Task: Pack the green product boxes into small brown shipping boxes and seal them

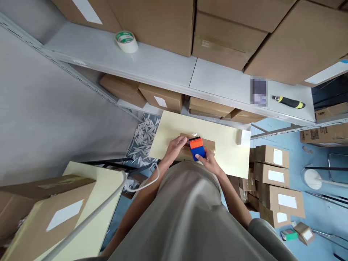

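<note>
A small brown cardboard box point(208, 144) lies on a pale yellow table point(225, 156) in front of me. My left hand point(176, 145) rests on the box's left end, fingers curled over it. My right hand point(208, 161) grips a blue and orange tape dispenser point(196, 147) pressed on top of the box. A small white and tan box point(242, 137) stands at the table's far right edge.
A grey shelf point(152, 67) above holds big cartons, a tape roll point(126, 41) and a yellow-black utility knife point(288, 101). Labelled boxes point(274, 181) are stacked on the blue floor at right. A carton point(51, 214) sits on another table at lower left.
</note>
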`<act>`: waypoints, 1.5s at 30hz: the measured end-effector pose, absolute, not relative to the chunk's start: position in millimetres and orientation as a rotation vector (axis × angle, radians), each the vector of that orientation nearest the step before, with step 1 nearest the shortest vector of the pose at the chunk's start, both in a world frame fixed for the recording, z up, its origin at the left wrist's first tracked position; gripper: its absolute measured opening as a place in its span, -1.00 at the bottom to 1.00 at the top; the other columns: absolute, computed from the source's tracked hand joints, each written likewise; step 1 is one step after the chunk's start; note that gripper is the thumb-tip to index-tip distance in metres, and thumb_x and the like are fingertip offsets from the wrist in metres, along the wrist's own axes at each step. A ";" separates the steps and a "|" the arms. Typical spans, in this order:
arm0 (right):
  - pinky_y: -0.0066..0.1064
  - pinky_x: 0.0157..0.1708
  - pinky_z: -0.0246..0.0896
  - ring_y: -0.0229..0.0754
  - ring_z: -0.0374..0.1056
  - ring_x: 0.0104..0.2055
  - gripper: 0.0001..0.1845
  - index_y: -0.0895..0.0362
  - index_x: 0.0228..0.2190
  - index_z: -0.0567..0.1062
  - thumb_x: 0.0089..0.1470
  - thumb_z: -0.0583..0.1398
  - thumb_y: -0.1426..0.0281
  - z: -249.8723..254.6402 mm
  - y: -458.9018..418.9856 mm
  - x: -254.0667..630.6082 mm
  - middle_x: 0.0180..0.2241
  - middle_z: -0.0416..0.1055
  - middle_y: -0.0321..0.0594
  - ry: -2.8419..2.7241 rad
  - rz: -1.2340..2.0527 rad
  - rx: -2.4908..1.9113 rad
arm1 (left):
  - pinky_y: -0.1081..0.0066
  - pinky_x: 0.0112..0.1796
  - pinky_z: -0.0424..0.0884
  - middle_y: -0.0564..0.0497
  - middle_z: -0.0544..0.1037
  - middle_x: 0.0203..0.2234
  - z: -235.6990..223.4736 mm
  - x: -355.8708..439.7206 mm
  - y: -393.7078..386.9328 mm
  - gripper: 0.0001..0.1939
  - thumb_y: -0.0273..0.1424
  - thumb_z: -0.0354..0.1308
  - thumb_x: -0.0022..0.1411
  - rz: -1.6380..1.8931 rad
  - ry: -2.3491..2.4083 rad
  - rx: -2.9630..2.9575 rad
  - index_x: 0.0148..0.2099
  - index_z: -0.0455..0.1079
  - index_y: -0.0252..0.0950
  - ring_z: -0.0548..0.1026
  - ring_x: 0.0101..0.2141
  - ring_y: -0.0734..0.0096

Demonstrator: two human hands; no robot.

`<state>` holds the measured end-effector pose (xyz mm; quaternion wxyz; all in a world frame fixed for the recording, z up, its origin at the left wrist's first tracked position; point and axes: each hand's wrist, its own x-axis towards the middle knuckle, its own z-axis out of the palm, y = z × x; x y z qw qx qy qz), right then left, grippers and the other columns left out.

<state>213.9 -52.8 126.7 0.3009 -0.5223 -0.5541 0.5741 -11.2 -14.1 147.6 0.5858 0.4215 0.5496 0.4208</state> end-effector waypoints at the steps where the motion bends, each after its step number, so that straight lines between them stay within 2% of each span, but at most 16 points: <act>1: -0.22 -0.14 0.44 -0.05 0.45 -0.19 -0.42 0.08 -0.05 0.50 0.27 0.30 -0.17 128.7 -54.3 216.0 -0.20 0.56 -0.17 -1.525 1.542 -1.379 | 0.26 -0.10 0.56 -0.15 0.74 -0.15 148.4 -15.1 -10.3 -0.33 0.27 0.34 0.22 0.976 1.265 0.955 -0.11 0.68 -0.27 0.66 -0.07 0.05; 4: -0.23 -0.16 0.40 -0.07 0.44 -0.23 -0.49 0.08 -0.09 0.52 0.27 0.31 -0.11 134.8 -55.6 221.7 -0.22 0.55 -0.19 -1.660 1.591 -1.368 | 0.25 -0.08 0.56 -0.12 0.74 -0.24 146.4 -22.4 -3.8 -0.38 0.21 0.52 0.03 0.923 1.237 0.930 -0.24 0.67 -0.28 0.66 -0.12 0.07; 6: -0.22 -0.15 0.38 -0.06 0.44 -0.22 -0.49 0.09 -0.08 0.53 0.26 0.33 -0.07 137.8 -53.7 225.3 -0.21 0.55 -0.18 -1.710 1.616 -1.364 | 0.27 -0.09 0.55 -0.09 0.74 -0.28 142.0 -23.8 -3.5 -0.41 0.16 0.57 -0.03 0.883 1.240 0.930 -0.27 0.67 -0.27 0.65 -0.17 0.12; 13: -0.24 -0.24 0.34 -0.05 0.40 -0.31 -0.49 0.09 -0.16 0.57 0.31 0.29 -0.12 143.9 -42.8 238.8 -0.32 0.55 -0.20 -1.894 1.499 -1.485 | 0.30 -0.19 0.56 -0.07 0.74 -0.32 115.5 -12.4 -22.5 -0.54 0.07 0.47 0.12 0.924 1.322 0.973 -0.28 0.68 -0.25 0.64 -0.28 0.21; 18: -0.28 -0.22 0.33 -0.03 0.51 -0.27 -0.49 0.06 -0.03 0.61 0.38 0.24 -0.12 167.4 -32.6 250.5 -0.23 0.65 -0.17 -2.131 1.534 -1.472 | 0.27 -0.15 0.58 -0.08 0.75 -0.31 100.5 0.7 -42.3 -0.64 -0.02 0.43 0.16 1.030 1.459 0.913 -0.28 0.68 -0.23 0.66 -0.26 0.21; 21: -0.30 -0.27 0.29 -0.01 0.54 -0.29 -0.49 0.03 -0.03 0.63 0.36 0.27 -0.13 183.2 -24.8 261.7 -0.24 0.67 -0.16 -2.218 1.510 -1.523 | 0.28 -0.17 0.58 -0.07 0.74 -0.33 96.4 -9.8 -42.8 -0.60 0.00 0.48 0.12 1.141 1.534 0.782 -0.25 0.68 -0.24 0.64 -0.28 0.23; 25: -0.33 -0.43 0.15 -0.08 0.44 -0.48 -0.45 0.02 -0.31 0.60 0.32 0.27 -0.21 196.8 -8.9 279.0 -0.48 0.57 -0.23 -2.285 1.497 -1.564 | 0.32 -0.25 0.59 -0.04 0.69 -0.37 87.3 -31.2 -36.5 -0.46 0.07 0.55 0.00 1.256 1.588 0.592 -0.23 0.65 -0.29 0.58 -0.36 0.33; 27: -0.34 -0.47 0.10 -0.12 0.39 -0.51 -0.42 0.02 -0.38 0.56 0.30 0.27 -0.23 199.2 2.0 283.6 -0.52 0.51 -0.27 -2.325 1.476 -1.549 | 0.30 -0.23 0.63 -0.03 0.68 -0.37 80.3 -32.9 -35.0 -0.41 0.10 0.58 -0.07 1.278 1.545 0.520 -0.24 0.63 -0.30 0.57 -0.37 0.37; 34: -0.34 -0.43 0.15 -0.13 0.42 -0.45 -0.39 0.05 -0.35 0.53 0.32 0.24 -0.24 179.9 36.8 274.6 -0.45 0.56 -0.20 -2.438 1.467 -1.560 | 0.17 -0.08 0.69 -0.02 0.62 -0.35 53.5 -19.0 -28.6 -0.34 0.11 0.61 -0.13 1.380 1.463 0.339 -0.22 0.56 -0.32 0.58 -0.28 0.37; 41: -0.34 -0.41 0.20 -0.12 0.47 -0.41 -0.28 0.10 -0.34 0.51 0.32 0.16 -0.32 166.1 49.2 262.6 -0.42 0.58 -0.16 -2.443 1.600 -1.663 | 0.28 -0.19 0.66 -0.03 0.64 -0.37 21.4 -20.0 -14.9 -0.40 0.09 0.57 -0.05 1.386 1.553 0.388 -0.24 0.56 -0.31 0.61 -0.29 0.32; 45: -0.33 -0.39 0.20 -0.06 0.52 -0.36 -0.24 0.11 -0.35 0.51 0.32 0.13 -0.35 168.9 53.9 250.3 -0.39 0.60 -0.10 -2.544 1.536 -1.766 | 0.37 -0.31 0.59 0.00 0.61 -0.43 5.3 -17.6 -10.2 -0.46 0.06 0.54 0.00 1.353 1.621 0.391 -0.25 0.58 -0.30 0.57 -0.38 0.37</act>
